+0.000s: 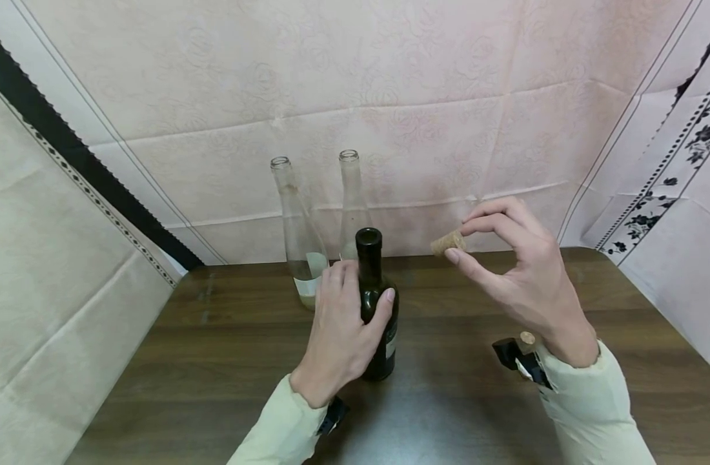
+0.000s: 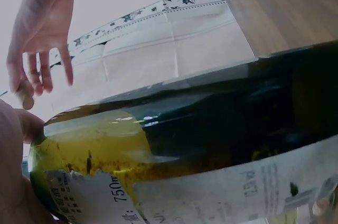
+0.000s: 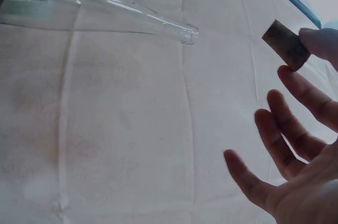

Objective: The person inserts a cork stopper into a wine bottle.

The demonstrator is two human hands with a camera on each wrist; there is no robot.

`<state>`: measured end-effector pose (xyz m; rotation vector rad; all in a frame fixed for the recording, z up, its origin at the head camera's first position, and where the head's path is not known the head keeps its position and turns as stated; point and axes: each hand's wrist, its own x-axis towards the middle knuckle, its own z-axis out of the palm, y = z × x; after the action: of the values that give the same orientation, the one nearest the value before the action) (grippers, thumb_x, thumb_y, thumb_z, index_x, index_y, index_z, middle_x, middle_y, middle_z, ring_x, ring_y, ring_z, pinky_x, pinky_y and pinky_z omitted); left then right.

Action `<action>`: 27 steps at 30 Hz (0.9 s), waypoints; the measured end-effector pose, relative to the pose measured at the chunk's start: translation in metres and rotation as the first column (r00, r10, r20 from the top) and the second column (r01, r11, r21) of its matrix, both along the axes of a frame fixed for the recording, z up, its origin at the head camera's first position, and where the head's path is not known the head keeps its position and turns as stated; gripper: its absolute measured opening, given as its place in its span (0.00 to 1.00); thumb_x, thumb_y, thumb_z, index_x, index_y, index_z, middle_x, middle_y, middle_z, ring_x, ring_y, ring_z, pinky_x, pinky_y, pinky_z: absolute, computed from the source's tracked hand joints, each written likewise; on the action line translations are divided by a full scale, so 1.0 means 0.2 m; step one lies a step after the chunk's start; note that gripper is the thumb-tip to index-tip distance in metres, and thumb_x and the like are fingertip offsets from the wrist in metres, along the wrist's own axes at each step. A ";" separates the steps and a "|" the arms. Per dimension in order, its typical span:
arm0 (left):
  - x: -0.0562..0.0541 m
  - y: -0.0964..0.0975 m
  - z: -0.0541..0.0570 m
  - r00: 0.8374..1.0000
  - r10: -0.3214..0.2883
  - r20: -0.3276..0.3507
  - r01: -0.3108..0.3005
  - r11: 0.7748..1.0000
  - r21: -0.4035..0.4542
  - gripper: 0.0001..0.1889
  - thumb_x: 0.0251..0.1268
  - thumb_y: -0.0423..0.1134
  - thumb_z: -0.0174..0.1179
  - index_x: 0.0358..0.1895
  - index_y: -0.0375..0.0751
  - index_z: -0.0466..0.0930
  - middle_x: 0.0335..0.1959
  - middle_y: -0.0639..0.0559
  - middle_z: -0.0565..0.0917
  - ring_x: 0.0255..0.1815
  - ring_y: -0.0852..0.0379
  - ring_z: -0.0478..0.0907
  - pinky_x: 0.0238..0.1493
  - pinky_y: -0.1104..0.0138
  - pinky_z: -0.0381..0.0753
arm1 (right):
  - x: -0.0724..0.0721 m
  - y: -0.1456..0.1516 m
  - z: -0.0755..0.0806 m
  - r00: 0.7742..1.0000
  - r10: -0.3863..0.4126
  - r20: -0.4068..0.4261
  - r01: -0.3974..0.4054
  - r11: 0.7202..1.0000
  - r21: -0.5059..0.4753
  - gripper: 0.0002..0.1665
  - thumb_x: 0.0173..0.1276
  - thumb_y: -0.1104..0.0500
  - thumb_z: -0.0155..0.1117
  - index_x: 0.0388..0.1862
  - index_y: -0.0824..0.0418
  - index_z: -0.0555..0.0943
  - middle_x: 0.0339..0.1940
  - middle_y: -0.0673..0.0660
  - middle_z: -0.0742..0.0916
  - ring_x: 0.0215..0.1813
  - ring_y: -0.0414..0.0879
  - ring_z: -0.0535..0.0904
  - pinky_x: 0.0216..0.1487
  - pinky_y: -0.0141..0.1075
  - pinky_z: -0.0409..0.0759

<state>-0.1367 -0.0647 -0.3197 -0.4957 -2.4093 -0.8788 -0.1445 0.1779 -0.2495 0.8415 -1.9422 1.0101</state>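
Observation:
A dark green wine bottle (image 1: pixel 370 261) stands upright on the table, its mouth uncorked. My left hand (image 1: pixel 340 323) holds it around the shoulder, thumb on the right side. In the left wrist view the bottle (image 2: pixel 211 123) fills the foreground, with a torn white label. To the right of the bottle's mouth, and apart from it, my right hand (image 1: pixel 520 271) pinches a cork (image 1: pixel 447 243) between thumb and forefinger. The right wrist view shows this cork (image 3: pixel 287 45) tilted, with the other fingers spread loosely below.
Behind my left hand stand two clear glass bottles, one at the left (image 1: pixel 299 226) with a pale label and one further right (image 1: pixel 353 200). Another cork (image 1: pixel 527 338) shows beside my right wrist. Pale patterned cloth (image 1: pixel 425 116) hangs behind the brown wooden table (image 1: pixel 233 361).

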 end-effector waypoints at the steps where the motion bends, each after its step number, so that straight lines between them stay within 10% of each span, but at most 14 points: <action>1: 0.00 0.01 0.00 1.000 -0.001 0.003 0.001 1.000 -0.001 0.24 0.73 0.56 0.53 0.57 0.39 0.74 0.54 0.50 0.75 0.54 0.50 0.68 0.60 0.54 0.68 | 0.00 0.00 0.00 1.000 0.001 -0.007 -0.001 1.000 -0.015 0.13 0.53 0.67 0.77 0.39 0.63 0.87 0.45 0.58 0.84 0.57 0.44 0.78 0.67 0.31 0.71; 27: 0.05 0.20 0.01 0.996 -0.083 -0.020 0.082 0.996 -0.034 0.19 0.72 0.55 0.55 0.53 0.44 0.75 0.53 0.53 0.75 0.59 0.53 0.68 0.63 0.55 0.69 | 0.03 -0.17 0.06 0.999 0.025 -0.046 -0.029 0.995 -0.100 0.15 0.59 0.65 0.73 0.45 0.66 0.88 0.46 0.63 0.82 0.52 0.43 0.77 0.59 0.31 0.73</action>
<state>-0.1258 -0.0252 -0.3169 -0.6180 -2.4024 -0.8650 -0.1384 0.1440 -0.2370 0.8287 -1.8311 1.0863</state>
